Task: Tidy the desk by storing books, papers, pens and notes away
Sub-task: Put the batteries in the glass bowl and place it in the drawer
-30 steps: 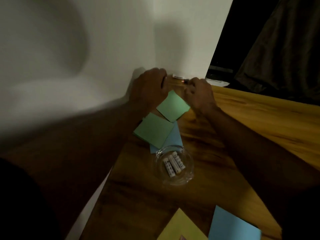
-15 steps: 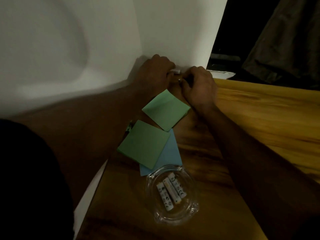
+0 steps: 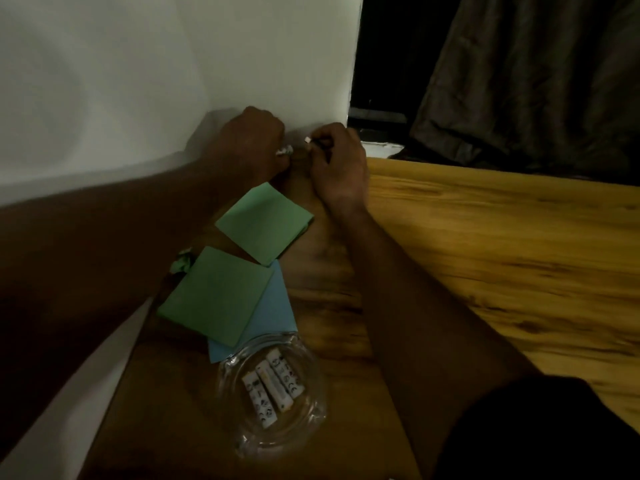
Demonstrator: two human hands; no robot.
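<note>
- Our left hand [image 3: 252, 143] is at the far edge of the desk [image 3: 485, 254], against the wall [image 3: 173, 64]. Its fingers are curled into a fist round a crumpled pale scrap [image 3: 284, 151] that pokes out on the thumb side.
- Our right hand [image 3: 337, 164] is just beside it, the two apart by a narrow gap. Thumb and fingertips pinch a small white piece [image 3: 307, 139] held above the desk. We cannot tell what it is, and no print shows on it.
- The upper green note [image 3: 265, 223] lies flat on the desk just before both hands, turned cornerwise. Its face is blank.
- The lower green note [image 3: 218, 294] lies nearer to us, its far corner under the upper one's near edge. It is blank too.
- A blue note [image 3: 273, 323] lies under the lower green note, showing along its right and near sides.
- A green wad [image 3: 181, 265] of crumpled paper sits at the desk's left edge, touching the lower green note and partly hidden by our left forearm.
- A glass dish [image 3: 313, 403] stands nearest us, its rim over the blue note's near corner.
- Three white batteries [image 3: 273, 386] lie side by side in the dish. They bear small dark symbols and print, too blurred for us to read.
- A dark curtain [image 3: 536, 81] hangs beyond the desk on the right.
</note>
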